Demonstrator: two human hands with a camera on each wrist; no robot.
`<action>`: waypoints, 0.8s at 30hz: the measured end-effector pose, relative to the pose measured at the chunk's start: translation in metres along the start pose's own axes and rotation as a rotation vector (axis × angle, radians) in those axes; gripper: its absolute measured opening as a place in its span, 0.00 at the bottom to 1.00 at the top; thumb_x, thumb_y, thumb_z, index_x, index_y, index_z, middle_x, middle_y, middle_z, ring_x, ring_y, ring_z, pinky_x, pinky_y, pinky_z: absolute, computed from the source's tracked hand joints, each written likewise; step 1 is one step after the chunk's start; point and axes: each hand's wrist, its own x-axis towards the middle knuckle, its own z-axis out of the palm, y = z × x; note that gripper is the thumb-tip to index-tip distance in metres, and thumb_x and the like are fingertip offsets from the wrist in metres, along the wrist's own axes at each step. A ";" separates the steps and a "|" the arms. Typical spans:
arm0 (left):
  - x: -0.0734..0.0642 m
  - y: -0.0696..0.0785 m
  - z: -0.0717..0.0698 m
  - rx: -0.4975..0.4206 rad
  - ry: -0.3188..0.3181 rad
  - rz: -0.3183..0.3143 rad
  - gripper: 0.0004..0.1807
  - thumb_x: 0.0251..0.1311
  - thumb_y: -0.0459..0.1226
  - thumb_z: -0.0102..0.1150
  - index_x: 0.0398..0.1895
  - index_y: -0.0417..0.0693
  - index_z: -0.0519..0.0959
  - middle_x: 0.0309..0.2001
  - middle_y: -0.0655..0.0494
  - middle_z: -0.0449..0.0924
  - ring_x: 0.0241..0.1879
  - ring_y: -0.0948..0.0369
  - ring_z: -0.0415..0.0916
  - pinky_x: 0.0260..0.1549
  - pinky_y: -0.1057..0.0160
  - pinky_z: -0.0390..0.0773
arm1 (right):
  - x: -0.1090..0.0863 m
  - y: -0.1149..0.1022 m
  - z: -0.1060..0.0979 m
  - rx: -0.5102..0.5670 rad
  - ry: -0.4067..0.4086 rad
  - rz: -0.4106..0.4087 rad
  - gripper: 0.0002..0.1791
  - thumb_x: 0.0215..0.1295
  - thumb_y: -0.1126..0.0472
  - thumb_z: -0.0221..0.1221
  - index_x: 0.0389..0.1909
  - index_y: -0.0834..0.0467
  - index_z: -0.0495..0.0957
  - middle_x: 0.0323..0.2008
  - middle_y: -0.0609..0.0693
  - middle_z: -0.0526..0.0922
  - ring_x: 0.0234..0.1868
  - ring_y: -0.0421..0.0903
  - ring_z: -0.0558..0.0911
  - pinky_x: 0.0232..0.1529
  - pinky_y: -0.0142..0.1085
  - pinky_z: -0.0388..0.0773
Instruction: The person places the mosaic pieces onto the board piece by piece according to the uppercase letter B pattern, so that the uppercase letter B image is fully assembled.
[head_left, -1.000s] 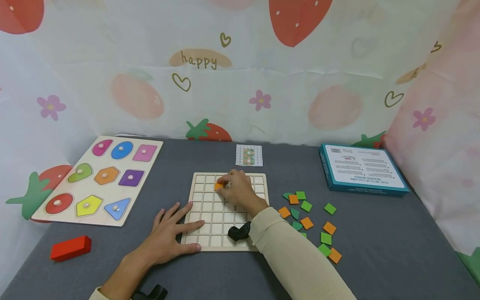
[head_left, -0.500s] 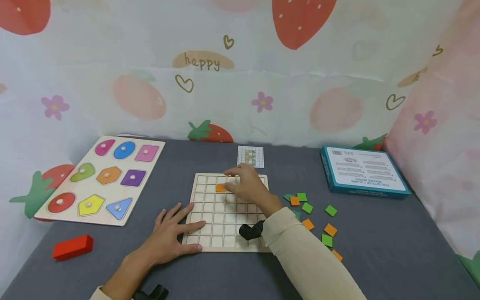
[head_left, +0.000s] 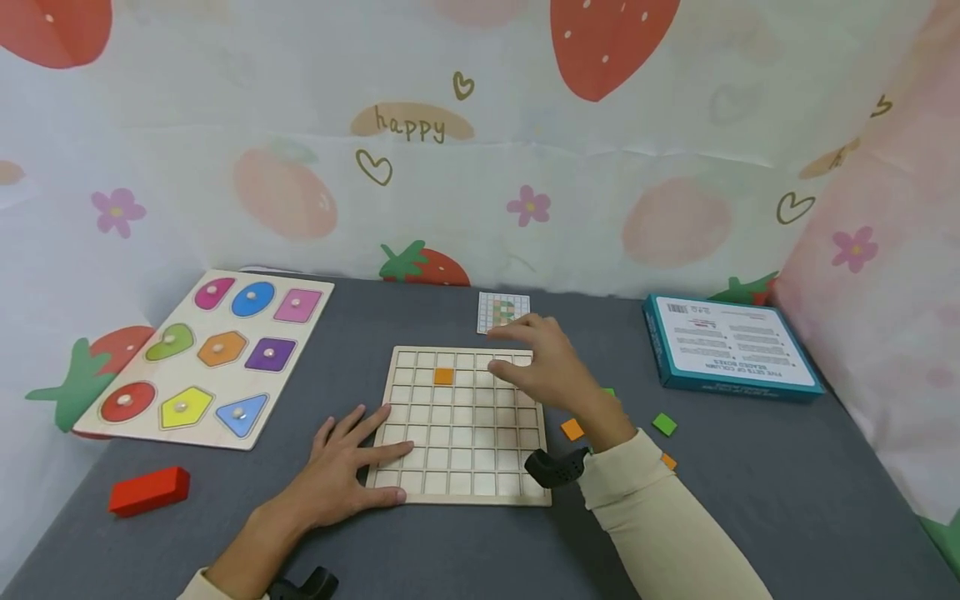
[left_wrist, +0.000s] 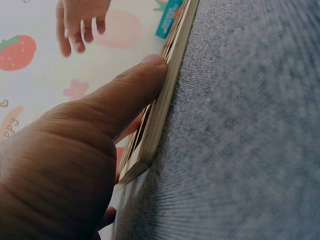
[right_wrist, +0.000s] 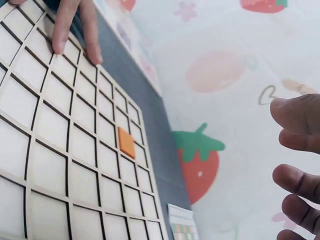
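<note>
A wooden grid board (head_left: 472,500) lies on the table with one orange square tile (head_left: 443,377) in a cell of its second row from the back. My left hand (head_left: 341,475) rests with spread fingers on the board's left side; in the left wrist view its thumb (left_wrist: 135,82) lies along the front edge. Raised over the back right of the board, my right hand (head_left: 551,367) holds nothing, thumb and fingers apart. In the right wrist view the orange tile (right_wrist: 126,143) sits within the grid lines, away from the right fingertips (right_wrist: 287,177).
Green (head_left: 664,424) and orange tiles (head_left: 572,429) lie right of the board, partly hidden by the right arm. A pattern card (head_left: 491,307) lies behind it. A teal box (head_left: 731,346) stands at the back right, a shape puzzle (head_left: 288,367) and red block (head_left: 149,492) at left.
My right hand has let go of the orange tile, leaving it in the grid, and has lifted away to the right. The left hand stays on the board.
</note>
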 end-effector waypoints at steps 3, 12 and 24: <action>0.000 -0.001 0.000 0.002 -0.001 -0.002 0.36 0.50 0.65 0.63 0.62 0.62 0.78 0.73 0.47 0.55 0.70 0.37 0.44 0.59 0.30 0.35 | -0.008 -0.001 -0.008 -0.023 0.019 0.001 0.23 0.62 0.57 0.66 0.58 0.57 0.79 0.52 0.55 0.74 0.55 0.55 0.66 0.49 0.53 0.69; 0.000 -0.003 0.000 -0.004 -0.004 -0.006 0.36 0.49 0.65 0.62 0.62 0.62 0.78 0.73 0.47 0.54 0.70 0.38 0.43 0.59 0.31 0.35 | -0.037 0.005 -0.035 -0.085 0.083 0.015 0.25 0.60 0.59 0.68 0.59 0.57 0.78 0.55 0.55 0.73 0.56 0.56 0.66 0.48 0.54 0.68; 0.000 -0.002 0.000 0.005 0.000 -0.004 0.36 0.49 0.64 0.64 0.61 0.62 0.78 0.73 0.47 0.55 0.70 0.38 0.44 0.59 0.30 0.35 | -0.067 0.027 -0.061 -0.071 0.111 0.004 0.27 0.62 0.60 0.66 0.62 0.59 0.75 0.57 0.56 0.72 0.59 0.58 0.65 0.52 0.59 0.64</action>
